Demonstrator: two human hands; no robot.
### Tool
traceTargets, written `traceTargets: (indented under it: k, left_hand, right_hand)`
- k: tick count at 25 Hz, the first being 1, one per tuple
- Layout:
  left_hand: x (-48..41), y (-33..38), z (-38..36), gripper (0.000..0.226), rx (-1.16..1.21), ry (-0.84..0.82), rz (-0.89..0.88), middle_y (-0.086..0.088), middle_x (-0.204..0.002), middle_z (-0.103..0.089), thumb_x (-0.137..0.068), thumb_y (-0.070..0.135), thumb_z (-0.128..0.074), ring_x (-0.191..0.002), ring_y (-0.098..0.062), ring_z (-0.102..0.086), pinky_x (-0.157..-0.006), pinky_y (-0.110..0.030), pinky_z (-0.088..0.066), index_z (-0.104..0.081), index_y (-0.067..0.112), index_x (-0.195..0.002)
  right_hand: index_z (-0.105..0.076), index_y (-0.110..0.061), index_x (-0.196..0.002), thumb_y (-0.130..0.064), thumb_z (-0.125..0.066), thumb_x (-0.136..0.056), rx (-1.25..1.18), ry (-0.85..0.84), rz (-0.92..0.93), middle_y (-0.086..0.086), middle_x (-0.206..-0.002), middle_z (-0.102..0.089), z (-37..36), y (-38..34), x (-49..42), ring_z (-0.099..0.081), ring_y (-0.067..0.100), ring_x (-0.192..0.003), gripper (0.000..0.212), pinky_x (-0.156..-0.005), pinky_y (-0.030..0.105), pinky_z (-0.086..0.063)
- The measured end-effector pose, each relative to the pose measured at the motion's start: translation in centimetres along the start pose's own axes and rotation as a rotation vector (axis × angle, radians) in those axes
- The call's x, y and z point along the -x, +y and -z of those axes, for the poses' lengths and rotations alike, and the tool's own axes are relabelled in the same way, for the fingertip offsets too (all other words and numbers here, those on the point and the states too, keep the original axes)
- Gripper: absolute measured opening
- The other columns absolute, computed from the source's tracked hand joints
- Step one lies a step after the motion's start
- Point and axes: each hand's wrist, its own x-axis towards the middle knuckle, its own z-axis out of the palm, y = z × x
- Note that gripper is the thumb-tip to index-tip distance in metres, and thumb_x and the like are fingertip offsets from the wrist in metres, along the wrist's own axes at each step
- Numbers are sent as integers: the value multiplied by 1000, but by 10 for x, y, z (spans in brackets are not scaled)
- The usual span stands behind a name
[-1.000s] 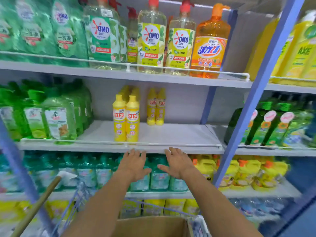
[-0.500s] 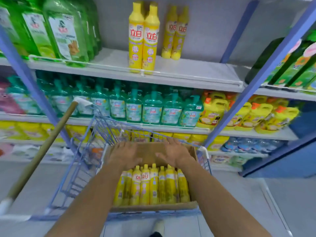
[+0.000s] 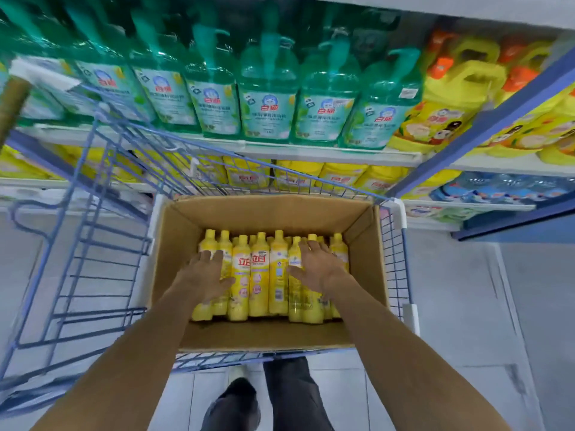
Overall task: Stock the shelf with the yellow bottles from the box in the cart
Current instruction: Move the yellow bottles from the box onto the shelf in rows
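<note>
The fingers of the left hand are straight and slightly spread, palm down over the leftmost yellow bottles. The right hand is the same, its fingers fanned over the bottles on the right. Neither hand is curled round anything, and I cannot tell whether they touch the bottles or hover just above them. Both forearms reach forward and down into the box.

The bottles lie side by side in the bottom of the cardboard box, caps pointing away, and two in the middle show the red characters 立白. The box sits in the blue wire cart, at its right side. Beyond the cart, a shelf carries green pump bottles labelled 白猫 in red, with yellow jugs just to their right.
</note>
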Motion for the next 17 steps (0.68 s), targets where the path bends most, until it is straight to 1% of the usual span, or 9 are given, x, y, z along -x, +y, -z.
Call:
traceTargets:
  k: [4, 7, 9, 10, 11, 12, 13, 15, 17]
  left_hand:
    - [-50, -13, 6, 75, 83, 50, 44, -20, -145, -45, -94, 57, -55, -132, -41, -44, -104, -48, -44, -33, 10, -148]
    - [-80, -21, 2, 73, 211, 64, 95, -23, -142, -46, -94, 54, -58, -130, -43, -45, -102, -47, -43, -36, 6, -145]
    - [-99, -25, -4, 73, 314, 45, 145, -25, -140, -47, -92, 52, -64, -129, -44, -47, -101, -46, -44, -39, 3, -141]
    - [-106, -27, -7, 75, 384, 40, 177, -23, -137, -51, -87, 55, -67, -127, -43, -50, -99, -46, -47, -43, 5, -137]
    - [-114, -32, -15, 80, 437, 57, 204, -19, -132, -57, -78, 65, -68, -123, -40, -54, -97, -45, -49, -49, 9, -132]
    - [-124, -36, -26, 85, 465, 85, 227, -14, -126, -63, -67, 74, -63, -120, -36, -58, -95, -44, -52, -54, 14, -126]
    - [-132, -41, -39, 85, 474, 103, 250, -12, -121, -65, -60, 76, -61, -117, -34, -59, -93, -42, -53, -58, 15, -120]
    - [-132, -35, -44, 72, 474, 137, 276, -15, -119, -63, -66, 61, -74, -119, -37, -55, -95, -43, -51, -60, 10, -115]
    - [-121, -22, -33, 62, 463, 182, 308, -21, -124, -56, -74, 42, -82, -123, -40, -49, -99, -43, -46, -58, 5, -117]
  right_hand:
    - [-30, -11, -154, -59, -44, -100, -59, -10, -52, 14, -156, -33, -8, 28, -39, -30, 35, -145, 74, -108, 51, -44]
    - [-29, -6, -154, -59, -43, -101, -94, -46, -99, 14, -160, -28, -24, 45, -60, -29, 35, -146, 75, -111, 51, -41]
    - [-27, -5, -155, -57, -44, -102, -172, -64, -155, 14, -162, -26, -39, 49, -73, -31, 35, -146, 77, -112, 47, -40]
    - [-25, -5, -157, -55, -46, -102, -237, -67, -193, 15, -163, -23, -45, 48, -78, -32, 35, -146, 78, -112, 45, -40]
    - [-23, -5, -157, -53, -50, -101, -316, -57, -238, 16, -163, -22, -51, 46, -83, -33, 35, -146, 79, -112, 43, -39]
    - [-25, -5, -157, -49, -55, -100, -389, -28, -281, 17, -161, -26, -58, 45, -88, -36, 35, -145, 79, -110, 42, -40]
    - [-29, -4, -155, -46, -61, -97, -436, 7, -316, 18, -157, -32, -64, 43, -93, -39, 35, -142, 78, -107, 40, -41]
    - [-38, -3, -148, -40, -69, -93, -453, 69, -356, 20, -148, -42, -71, 43, -102, -44, 35, -136, 73, -104, 39, -43]
    - [-44, -3, -144, -38, -74, -90, -464, 81, -384, 21, -143, -45, -73, 44, -108, -45, 34, -133, 71, -103, 38, -44]
